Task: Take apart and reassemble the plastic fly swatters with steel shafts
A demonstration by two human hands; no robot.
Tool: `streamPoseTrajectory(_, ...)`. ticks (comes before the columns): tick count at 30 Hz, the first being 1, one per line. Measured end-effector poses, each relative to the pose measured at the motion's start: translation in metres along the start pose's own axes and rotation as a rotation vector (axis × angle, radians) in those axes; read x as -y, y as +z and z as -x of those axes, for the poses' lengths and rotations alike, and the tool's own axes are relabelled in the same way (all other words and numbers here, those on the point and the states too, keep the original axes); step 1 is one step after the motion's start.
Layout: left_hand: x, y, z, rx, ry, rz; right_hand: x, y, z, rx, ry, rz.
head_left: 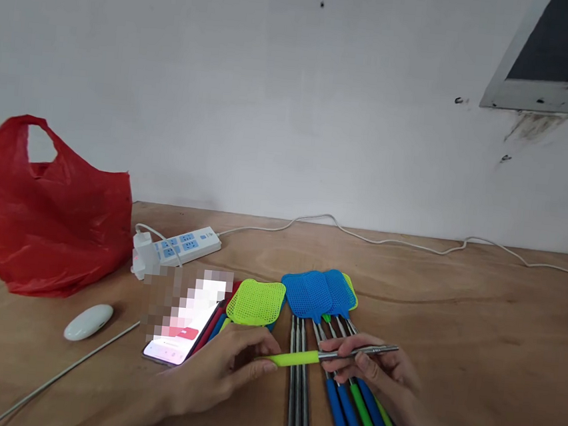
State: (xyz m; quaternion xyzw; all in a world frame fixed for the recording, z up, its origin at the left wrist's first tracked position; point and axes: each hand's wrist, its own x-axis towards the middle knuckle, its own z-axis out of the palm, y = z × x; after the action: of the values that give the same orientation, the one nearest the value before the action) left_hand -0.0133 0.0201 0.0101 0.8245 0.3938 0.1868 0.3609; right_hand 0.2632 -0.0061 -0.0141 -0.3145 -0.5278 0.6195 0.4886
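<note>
Between my hands lies a telescopic fly swatter handle (295,359), a yellow-green grip with a metal rod, held nearly level. My left hand (222,364) pinches the end of the grip between thumb and fingers. My right hand (381,376) is closed around the metal rod, whose tip points right. Beneath it lie several swatters with blue heads (306,294) and blue, green and yellow-green grips (365,415). Bare metal rods (300,389) lie side by side just left of these. Close behind my left hand is a yellow-green swatter head (256,302) on top of other swatter parts.
A lit phone (187,327), partly blurred out, is left of the swatters. Behind it a white power strip (195,245) holds a plugged-in charger (144,253). A red plastic bag (56,224), a white oval object (88,322) and a thin cable (68,370) are farther left.
</note>
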Motion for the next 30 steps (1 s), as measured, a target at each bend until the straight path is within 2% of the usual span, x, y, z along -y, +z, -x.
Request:
streamPoseTrajectory(3,-0.004,0.004,-0.001,0.078,-0.115,0.325,-0.001,0.006,0.000,-0.052,-0.009,-0.062)
streamPoseTrajectory(6,-0.004,0.005,-0.001,0.300,-0.263,0.733,0.001,0.008,-0.001,-0.093,-0.031,-0.145)
streamPoseTrajectory(8,0.001,0.004,0.000,0.420,-0.343,0.897,0.003,0.000,-0.005,-0.172,-0.069,-0.184)
streamPoseTrajectory(10,0.008,0.002,0.000,0.444,-0.388,0.983,0.006,-0.017,-0.012,-0.348,-0.126,-0.195)
streamPoseTrajectory(13,0.012,0.002,-0.001,0.358,-0.375,0.986,0.010,-0.041,-0.021,-0.562,-0.234,-0.170)
streamPoseTrajectory(15,0.009,0.004,-0.002,0.310,-0.335,0.917,0.010,-0.046,-0.023,-0.591,-0.228,-0.173)
streamPoseTrajectory(17,0.004,0.008,-0.003,0.248,-0.271,0.753,0.008,-0.041,-0.022,-0.580,-0.183,-0.168)
streamPoseTrajectory(21,-0.001,0.011,0.001,0.023,-0.040,0.037,0.004,-0.025,-0.019,-0.579,-0.124,-0.136)
streamPoseTrajectory(23,-0.002,0.010,0.004,-0.018,0.060,-0.258,0.004,-0.021,-0.018,-0.583,-0.125,-0.126)
streamPoseTrajectory(26,-0.001,0.009,0.004,-0.003,0.098,-0.429,0.004,-0.020,-0.018,-0.578,-0.116,-0.101)
streamPoseTrajectory(30,0.000,0.014,0.001,-0.007,0.083,-0.477,0.004,-0.018,-0.014,-0.535,-0.113,-0.044)
